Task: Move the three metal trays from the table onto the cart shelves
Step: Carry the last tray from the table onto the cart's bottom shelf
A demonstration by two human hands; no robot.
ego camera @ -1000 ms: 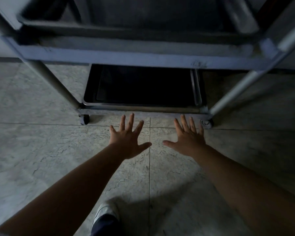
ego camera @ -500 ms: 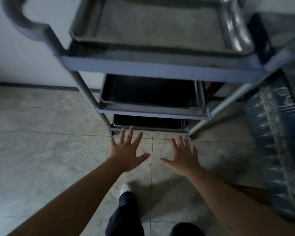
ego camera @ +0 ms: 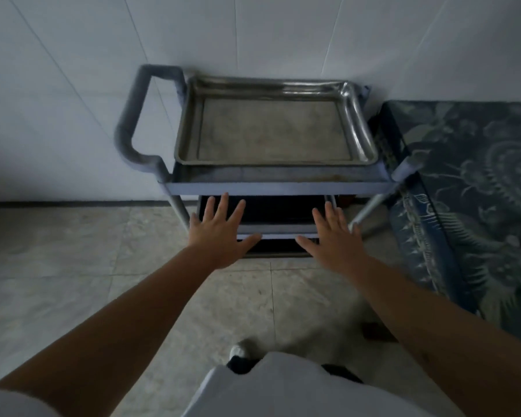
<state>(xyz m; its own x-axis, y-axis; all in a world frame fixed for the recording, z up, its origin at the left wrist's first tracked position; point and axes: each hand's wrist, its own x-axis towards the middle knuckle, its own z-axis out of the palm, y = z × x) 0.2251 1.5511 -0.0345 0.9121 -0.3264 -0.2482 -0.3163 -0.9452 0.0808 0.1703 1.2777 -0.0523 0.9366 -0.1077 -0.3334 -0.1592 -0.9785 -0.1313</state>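
A grey three-shelf cart (ego camera: 277, 187) stands against the white wall. On its top shelf lies a shiny metal tray (ego camera: 274, 127). A dark tray (ego camera: 280, 207) shows on the middle shelf, and another dark tray (ego camera: 275, 247) peeks out on the bottom shelf. My left hand (ego camera: 220, 236) and my right hand (ego camera: 334, 239) are stretched out in front of the cart's lower shelves, palms down, fingers spread, holding nothing. I cannot tell whether they touch the cart.
The cart's curved push handle (ego camera: 133, 124) sticks out to the left. A table under a blue patterned cloth (ego camera: 469, 188) stands close on the right. Pale floor tiles (ego camera: 73, 266) spread to the left and in front. My shoe (ego camera: 238, 352) is below.
The view has risen from the cart's bottom shelf to its top. Both hands came up with it, from near the floor to the level of the lower shelves, still spread and empty.
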